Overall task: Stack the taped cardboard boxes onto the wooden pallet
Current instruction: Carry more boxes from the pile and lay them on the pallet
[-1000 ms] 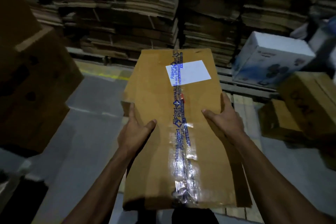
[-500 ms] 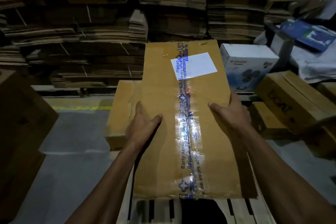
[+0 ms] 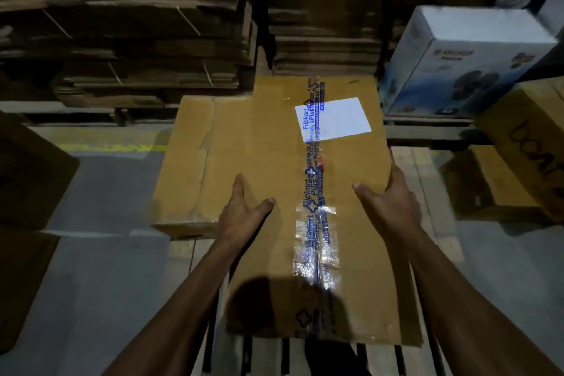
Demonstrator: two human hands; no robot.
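Nearest the camera, slats of the wooden pallet (image 3: pixel 378 359) show below the near end of a long taped cardboard box (image 3: pixel 268 162), which the person holds out in front with both hands. Whether the box rests on the slats or hangs just above them cannot be told. The left hand (image 3: pixel 244 210) grips the box's left edge, thumb lying on the top face and fingers wrapped down the side. The right hand (image 3: pixel 389 201) grips the right edge in the same way, thumb on top, fingers curled over the side. Between the two hands, a strip of clear tape (image 3: pixel 314 223) printed in blue runs along the length of the top face, crumpled and shiny near the person. Farther along the top, a white label (image 3: pixel 334 117) sits just right of the tape.

Just left of the held box, a second brown box (image 3: pixel 186 168) lies lower down, at the pallet's left side, its right part hidden under the held one. Grey floor (image 3: pixel 100 268) spreads to the left, crossed by a yellow line (image 3: pixel 113 148). To the right, brown cartons (image 3: pixel 525 143) sit beside the pallet, one with dark handwriting. Behind them stands a white and blue printed box (image 3: pixel 467 61). Along the back, tall stacks of flattened cardboard (image 3: pixel 146 24) fill the view.
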